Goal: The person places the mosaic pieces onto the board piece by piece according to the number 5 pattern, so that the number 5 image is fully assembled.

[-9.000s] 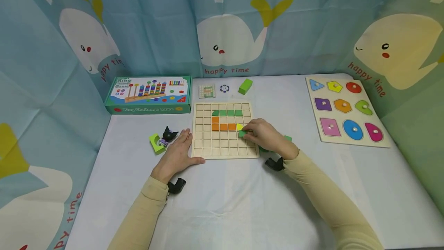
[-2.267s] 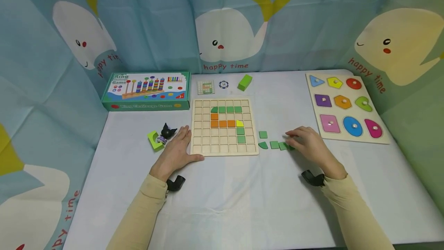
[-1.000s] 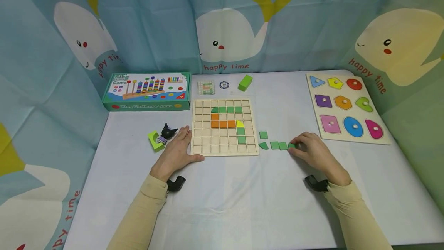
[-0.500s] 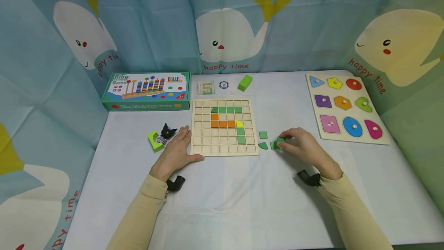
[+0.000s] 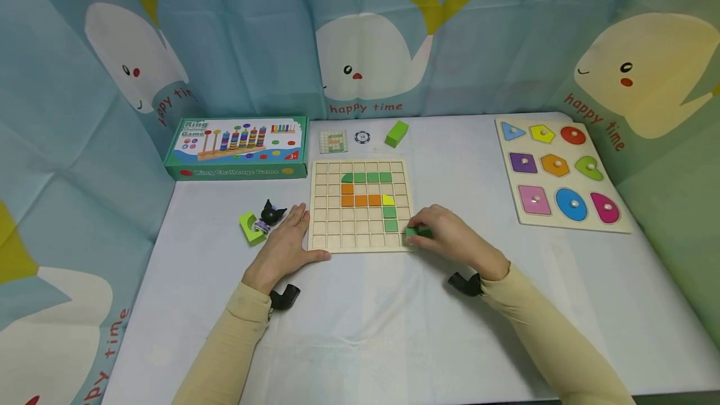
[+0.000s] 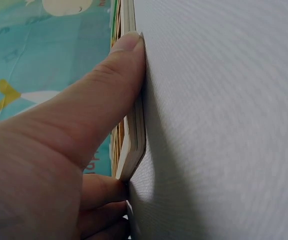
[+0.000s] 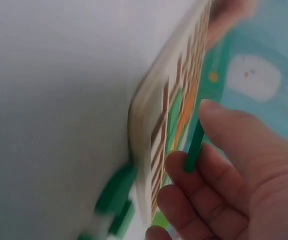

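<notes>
Between thumb and fingers, my right hand [image 5: 452, 239] pinches a small green tile [image 7: 195, 149], held above the right edge of a wooden grid board [image 5: 337, 229]. My left hand [image 5: 281, 247] rests against the board's left side, its thumb [image 6: 101, 92] along the front edge. Set in the grid are a row of green tiles [image 5: 374, 177], several orange tiles [image 5: 361, 200], a yellow tile [image 5: 388, 200] and two green squares below it. Loose green pieces [image 7: 116, 189] lie beside the board, mostly hidden by the right hand in the head view.
Behind the board lie a pattern card [image 5: 334, 142], a round chip [image 5: 362, 137] and a green block [image 5: 397, 134]. A game box [image 5: 239, 149] stands back left. Near the left hand are a dark figurine [image 5: 272, 212] and a lime block [image 5: 250, 230]. A shape puzzle [image 5: 568, 170] lies right.
My right hand has picked up a green tile from the right end of the loose row and carried it left to the board. Earlier, two green squares joined the grid below the yellow tile.
</notes>
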`<state>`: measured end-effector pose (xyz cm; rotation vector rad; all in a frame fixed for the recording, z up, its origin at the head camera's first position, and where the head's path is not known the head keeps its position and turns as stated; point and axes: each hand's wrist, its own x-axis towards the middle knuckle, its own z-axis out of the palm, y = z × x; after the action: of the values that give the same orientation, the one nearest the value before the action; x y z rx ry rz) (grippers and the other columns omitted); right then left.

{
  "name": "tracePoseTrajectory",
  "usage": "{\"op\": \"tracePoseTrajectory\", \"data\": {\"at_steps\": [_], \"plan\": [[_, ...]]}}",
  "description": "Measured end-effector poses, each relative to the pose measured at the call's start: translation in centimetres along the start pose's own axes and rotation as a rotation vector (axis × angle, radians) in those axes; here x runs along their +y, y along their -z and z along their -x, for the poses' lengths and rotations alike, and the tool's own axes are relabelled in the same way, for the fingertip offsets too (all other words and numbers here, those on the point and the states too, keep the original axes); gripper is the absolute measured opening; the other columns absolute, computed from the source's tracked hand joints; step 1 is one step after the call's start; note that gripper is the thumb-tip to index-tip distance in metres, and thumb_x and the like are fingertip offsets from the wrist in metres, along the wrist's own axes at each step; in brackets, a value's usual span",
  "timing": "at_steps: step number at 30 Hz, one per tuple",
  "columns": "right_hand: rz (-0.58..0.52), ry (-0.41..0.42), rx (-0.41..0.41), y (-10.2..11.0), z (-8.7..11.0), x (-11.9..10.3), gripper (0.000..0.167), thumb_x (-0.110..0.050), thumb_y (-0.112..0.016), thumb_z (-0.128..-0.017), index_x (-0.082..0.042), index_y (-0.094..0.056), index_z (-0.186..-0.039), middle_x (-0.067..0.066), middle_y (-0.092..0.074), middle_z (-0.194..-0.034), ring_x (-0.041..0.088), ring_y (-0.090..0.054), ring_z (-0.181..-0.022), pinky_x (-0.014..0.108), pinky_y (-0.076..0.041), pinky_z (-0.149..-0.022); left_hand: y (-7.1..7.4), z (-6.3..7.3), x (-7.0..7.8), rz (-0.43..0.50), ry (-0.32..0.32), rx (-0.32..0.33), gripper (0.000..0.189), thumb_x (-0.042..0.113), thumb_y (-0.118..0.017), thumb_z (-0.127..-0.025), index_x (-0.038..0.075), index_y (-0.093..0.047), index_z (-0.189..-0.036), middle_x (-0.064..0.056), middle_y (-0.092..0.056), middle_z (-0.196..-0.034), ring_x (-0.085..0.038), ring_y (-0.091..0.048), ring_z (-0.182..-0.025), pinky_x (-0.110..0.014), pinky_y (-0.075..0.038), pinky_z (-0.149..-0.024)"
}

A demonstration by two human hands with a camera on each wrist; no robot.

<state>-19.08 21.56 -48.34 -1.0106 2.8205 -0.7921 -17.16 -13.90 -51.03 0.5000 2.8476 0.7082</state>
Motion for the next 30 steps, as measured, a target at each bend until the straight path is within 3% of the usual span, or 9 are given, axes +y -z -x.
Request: {"op": "tracePoseTrajectory", "data": {"at_steps": [7, 19, 30], "plan": [[0.030, 0.109, -0.034, -1.1, -1.4, -1.0, 0.023, -0.019, -0.080, -0.083, -0.004, -0.070, -0.097, -0.002, -0.065, -0.091, 0.018, -0.056, -0.087, 0.036, -0.048, -0.078, 0.0, 0.0, 0.1, 0.007, -0.004, 0.001, 0.107, 0.055, -0.077, -0.077, -0.010, -0.030, -0.148, -0.025, -0.021, -0.156, -0.036, -0.014, -0.145, -0.046, -0.019, -0.115], [0.083, 0.126, -0.026, -1.8, -2.0, -1.6, 0.024, -0.020, -0.082, -0.082, -0.004, -0.072, -0.096, 0.001, -0.065, -0.091, 0.019, -0.058, -0.087, 0.035, -0.049, -0.079, 0.1, 0.0, 0.1, -0.004, -0.022, 0.013, 0.107, 0.055, -0.077, -0.077, -0.010, -0.030, -0.147, -0.026, -0.022, -0.155, -0.037, -0.016, -0.144, -0.047, -0.020, -0.115], [0.129, 0.160, 0.001, -2.4, -2.1, -1.8, 0.025, -0.022, -0.085, -0.077, -0.006, -0.073, -0.091, 0.003, -0.062, -0.087, 0.021, -0.055, -0.082, 0.037, -0.047, -0.073, 0.0, 0.1, 0.0, 0.004, -0.023, 0.019, 0.106, 0.054, -0.078, -0.077, -0.009, -0.030, -0.148, -0.026, -0.023, -0.155, -0.037, -0.016, -0.144, -0.047, -0.020, -0.115]]}}
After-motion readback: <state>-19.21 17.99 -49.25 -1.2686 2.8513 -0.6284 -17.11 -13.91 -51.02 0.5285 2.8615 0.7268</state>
